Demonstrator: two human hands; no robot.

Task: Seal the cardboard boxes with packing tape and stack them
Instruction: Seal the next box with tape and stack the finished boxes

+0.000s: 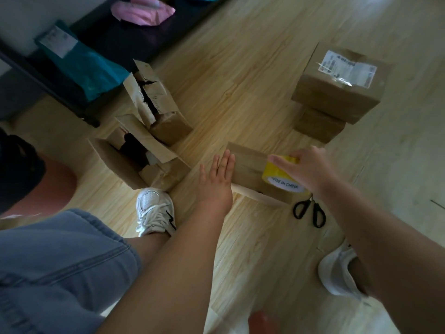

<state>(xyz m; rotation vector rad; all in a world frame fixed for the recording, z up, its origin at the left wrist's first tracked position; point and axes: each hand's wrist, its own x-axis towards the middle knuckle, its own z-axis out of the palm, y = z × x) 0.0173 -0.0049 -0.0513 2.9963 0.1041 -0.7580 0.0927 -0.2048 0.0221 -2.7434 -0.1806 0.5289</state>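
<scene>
Denim shorts (60, 261) and a white laced sneaker (154, 208) sat nearest on the pale wooden floor (240, 237); black scissors (309, 210) lay on it just beside the cardboard box (248, 165). The left hand (216, 182) lay flat, fingers straight and together, against the box's left end; the right hand (305, 169) gripped the yellow tape roll (280, 175), fingers curled over it, the roll touching the box's right end. Beyond, two open boxes (144, 150) stood to the left; two closed boxes (334, 95) sat stacked to the right, the upper one labelled. Farthest back lay a teal bag (79, 66) and a pink bag (142, 10).
</scene>
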